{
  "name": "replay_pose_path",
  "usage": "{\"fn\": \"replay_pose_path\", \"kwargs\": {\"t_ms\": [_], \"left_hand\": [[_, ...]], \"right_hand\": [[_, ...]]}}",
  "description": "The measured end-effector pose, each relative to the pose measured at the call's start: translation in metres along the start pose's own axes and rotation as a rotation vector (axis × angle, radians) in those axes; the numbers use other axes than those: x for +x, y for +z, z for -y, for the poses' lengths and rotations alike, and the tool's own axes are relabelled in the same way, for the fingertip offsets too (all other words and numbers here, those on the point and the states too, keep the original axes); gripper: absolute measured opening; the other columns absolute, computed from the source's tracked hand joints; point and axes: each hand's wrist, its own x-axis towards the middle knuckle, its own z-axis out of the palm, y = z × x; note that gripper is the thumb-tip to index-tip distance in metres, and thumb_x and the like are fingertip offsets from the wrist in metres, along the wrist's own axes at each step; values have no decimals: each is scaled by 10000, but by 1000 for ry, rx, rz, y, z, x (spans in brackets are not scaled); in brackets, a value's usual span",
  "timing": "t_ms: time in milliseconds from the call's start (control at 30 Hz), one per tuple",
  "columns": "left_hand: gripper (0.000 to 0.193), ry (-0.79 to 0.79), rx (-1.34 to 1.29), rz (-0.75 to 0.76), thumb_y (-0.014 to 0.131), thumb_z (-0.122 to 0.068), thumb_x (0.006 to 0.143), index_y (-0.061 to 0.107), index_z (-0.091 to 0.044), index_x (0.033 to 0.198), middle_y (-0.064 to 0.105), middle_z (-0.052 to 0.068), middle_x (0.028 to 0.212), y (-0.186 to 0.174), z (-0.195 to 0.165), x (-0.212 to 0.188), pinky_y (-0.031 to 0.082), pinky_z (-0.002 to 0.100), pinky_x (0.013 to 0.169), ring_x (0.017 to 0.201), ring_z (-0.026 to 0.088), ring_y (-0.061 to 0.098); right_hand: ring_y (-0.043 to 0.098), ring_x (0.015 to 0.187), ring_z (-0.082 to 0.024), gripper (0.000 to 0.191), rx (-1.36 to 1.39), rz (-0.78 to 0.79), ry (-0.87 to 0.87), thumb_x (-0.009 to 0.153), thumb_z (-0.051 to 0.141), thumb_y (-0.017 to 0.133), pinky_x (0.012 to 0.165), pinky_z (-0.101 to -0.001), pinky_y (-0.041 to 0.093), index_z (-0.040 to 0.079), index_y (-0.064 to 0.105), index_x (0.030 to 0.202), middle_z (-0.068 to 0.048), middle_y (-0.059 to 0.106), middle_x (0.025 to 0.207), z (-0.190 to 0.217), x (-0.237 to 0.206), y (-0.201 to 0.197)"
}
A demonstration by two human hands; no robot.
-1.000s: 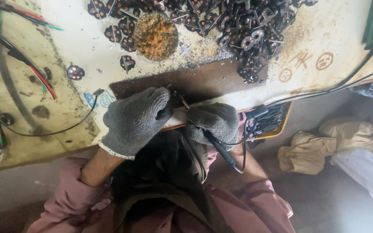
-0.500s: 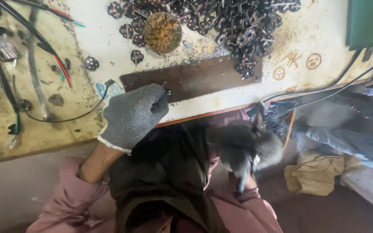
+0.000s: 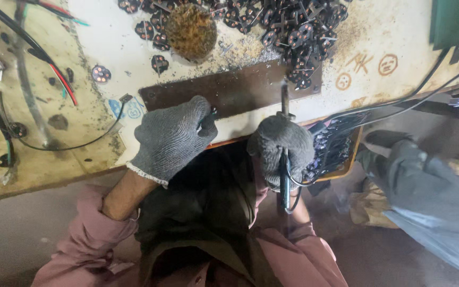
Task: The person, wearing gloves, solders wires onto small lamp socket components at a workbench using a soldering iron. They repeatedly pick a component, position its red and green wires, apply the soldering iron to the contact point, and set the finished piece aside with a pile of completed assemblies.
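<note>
Head view: right hand clenched around soldering iron, left hand perhaps pinching small part on brown plate.

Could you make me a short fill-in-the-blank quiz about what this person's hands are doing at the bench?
1. Both hands wear knitted ____ gloves.
2. The right hand grips a soldering iron whose tip points at the dark ____ plate.
3. The left hand rests at the plate's ____ edge.
4. The pile of small round parts lies ____ the plate.

Missing words: grey; brown; near; beyond
</note>
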Motion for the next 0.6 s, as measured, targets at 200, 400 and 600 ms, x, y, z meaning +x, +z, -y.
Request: {"fn": "replay_pose_path", "kwargs": {"t_ms": [200,400,600], "left_hand": [[155,9,-50,-31,700,-145,891,562,-104,834,622,117,698,-3,2,1,493,484,567,643,365,650],[187,-81,81,60,739,-183,878,597,-70,922,646,127,701,0,-14,6,495,471,519,591,347,656],[79,-266,-434,-90,641,-89,1009,588,-63,1061,641,70,794,-12,-5,-23,505,327,585,654,183,608]], "right_hand": [[712,990,-368,243,-967,-3,-559,925,159,716,871,-431,553,53,695,1142,-158,724,1093,11,40,30],[757,897,-287,319,-851,101,-256,866,153,847,763,-354,582,97,698,1143,-128,758,998,33,47,55],[754,1026,-234,285,-302,-35,-291,982,84,780,862,-354,608,113,598,1200,-119,747,1208,40,43,54]]}}
